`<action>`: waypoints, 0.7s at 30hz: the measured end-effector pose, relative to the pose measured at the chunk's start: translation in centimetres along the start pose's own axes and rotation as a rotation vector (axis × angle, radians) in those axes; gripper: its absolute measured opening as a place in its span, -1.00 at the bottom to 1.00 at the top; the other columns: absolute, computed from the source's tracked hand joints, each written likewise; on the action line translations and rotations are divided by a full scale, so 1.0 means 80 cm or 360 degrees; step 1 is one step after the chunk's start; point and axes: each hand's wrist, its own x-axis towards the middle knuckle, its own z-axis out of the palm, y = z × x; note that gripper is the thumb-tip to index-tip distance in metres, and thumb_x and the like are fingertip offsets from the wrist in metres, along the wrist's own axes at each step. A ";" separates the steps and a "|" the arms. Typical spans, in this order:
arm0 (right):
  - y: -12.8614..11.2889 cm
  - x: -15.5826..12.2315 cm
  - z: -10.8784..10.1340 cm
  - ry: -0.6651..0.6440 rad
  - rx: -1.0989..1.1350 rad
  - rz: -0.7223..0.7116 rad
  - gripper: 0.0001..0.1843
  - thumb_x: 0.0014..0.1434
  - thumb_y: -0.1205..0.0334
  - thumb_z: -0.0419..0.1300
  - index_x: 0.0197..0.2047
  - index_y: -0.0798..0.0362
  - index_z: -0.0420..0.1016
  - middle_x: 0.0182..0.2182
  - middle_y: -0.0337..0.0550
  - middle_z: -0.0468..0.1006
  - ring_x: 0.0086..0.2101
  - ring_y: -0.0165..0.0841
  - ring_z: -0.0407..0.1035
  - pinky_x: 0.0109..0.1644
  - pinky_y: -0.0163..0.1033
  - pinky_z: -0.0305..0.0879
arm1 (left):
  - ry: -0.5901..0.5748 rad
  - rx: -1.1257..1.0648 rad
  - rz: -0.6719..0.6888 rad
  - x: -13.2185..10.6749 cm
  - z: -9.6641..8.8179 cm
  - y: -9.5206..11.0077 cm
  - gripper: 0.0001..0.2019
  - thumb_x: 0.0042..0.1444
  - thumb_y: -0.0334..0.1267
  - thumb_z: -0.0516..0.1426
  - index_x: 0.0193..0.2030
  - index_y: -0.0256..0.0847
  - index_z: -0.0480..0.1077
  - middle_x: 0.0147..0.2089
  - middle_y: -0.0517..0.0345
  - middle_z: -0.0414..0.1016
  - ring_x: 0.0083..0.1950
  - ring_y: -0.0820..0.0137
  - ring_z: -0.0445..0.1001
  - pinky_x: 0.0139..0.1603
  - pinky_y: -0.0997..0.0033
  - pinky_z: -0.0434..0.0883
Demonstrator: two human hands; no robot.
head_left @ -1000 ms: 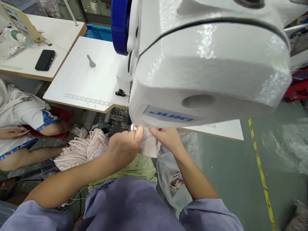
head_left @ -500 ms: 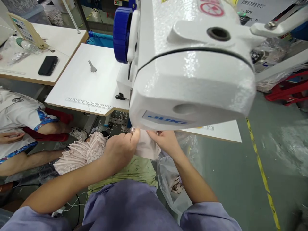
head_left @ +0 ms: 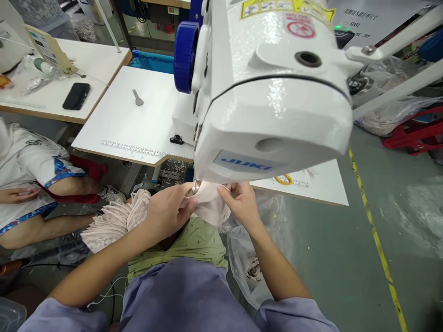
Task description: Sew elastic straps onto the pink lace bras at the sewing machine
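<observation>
Your left hand (head_left: pixel 168 208) and right hand (head_left: pixel 242 204) each pinch the pale cloth (head_left: pixel 209 206) in their fingers — set apart, seemingly so it spreads between them — at the near side of the sewing machine (head_left: pixel 277 117). The lace pile (head_left: pixel 114 223) sits to your left, likely for easy reach.

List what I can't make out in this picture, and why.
All in the head view:
Far edge of the pale fabric: hidden beneath the sewing machine head.
Contents of the plastic bag: partly covered by the right forearm.
Seated co-worker: cut off by the left edge.
Yellow label's print: too small to read.
</observation>
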 end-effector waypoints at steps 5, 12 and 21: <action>0.005 -0.019 -0.004 -0.0028 -0.0316 -0.0155 -0.69 0.26 -0.04 0.18 -0.09 0.00 0.48 -0.32 -0.19 0.54 -0.40 -0.36 0.35 -0.30 -0.27 0.23 | -0.0252 -0.0765 -0.0500 0.003 -0.003 -0.006 -0.62 0.31 0.02 0.02 0.07 -0.19 0.40 -0.02 0.02 0.55 -0.09 0.30 0.51 -0.33 0.48 0.38; -0.046 -0.085 0.007 -0.0548 -0.0146 -0.0189 -0.66 0.35 0.04 0.07 -0.43 0.01 0.38 -0.58 -0.32 0.31 -0.55 -0.43 0.22 -0.44 -0.32 0.11 | -0.1095 -0.1249 -0.0397 -0.004 -0.005 -0.026 -0.55 0.13 0.17 0.18 -0.13 -0.21 0.52 -0.22 0.07 0.56 -0.26 0.27 0.48 -0.34 0.43 0.32; -0.067 -0.078 0.132 -0.0680 0.0526 -0.0220 -0.51 0.17 -0.17 0.24 -0.01 0.01 0.48 -0.10 -0.04 0.51 -0.11 -0.18 0.40 0.00 -0.12 0.33 | -0.0538 -0.1058 -0.0635 -0.058 -0.084 -0.047 -0.59 0.30 0.05 0.04 -0.29 -0.25 0.51 -0.44 0.19 0.39 -0.43 0.45 0.29 -0.42 0.47 0.19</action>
